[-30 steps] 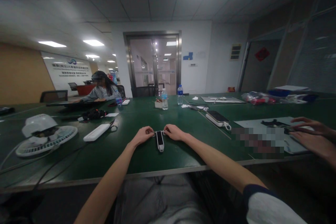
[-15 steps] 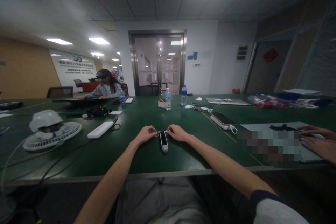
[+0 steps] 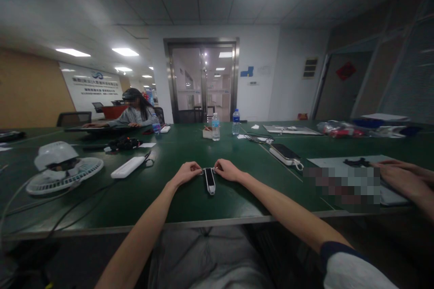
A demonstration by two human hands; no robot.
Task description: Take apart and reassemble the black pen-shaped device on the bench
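A narrow device, black on top with a white rim and a blunt white near end, lies lengthwise on the green table in front of me. I cannot make out its exact kind. At its far end, small pale parts stick out to both sides. My left hand pinches the left one between thumb and fingertips. On the opposite side, the closed fingers of my right hand hold the right one. Both hands rest low over the tabletop, and the fingers partly hide these small parts.
A white fan with cables and a white power strip lie left. Bottles and a small box stand ahead. A phone on a white block lies right, near another person's hands. Someone sits across the table.
My hands keep their grip and the device stays nearly in place. The view has shifted slightly. At right, the other person's hands have moved left over the pale mat.
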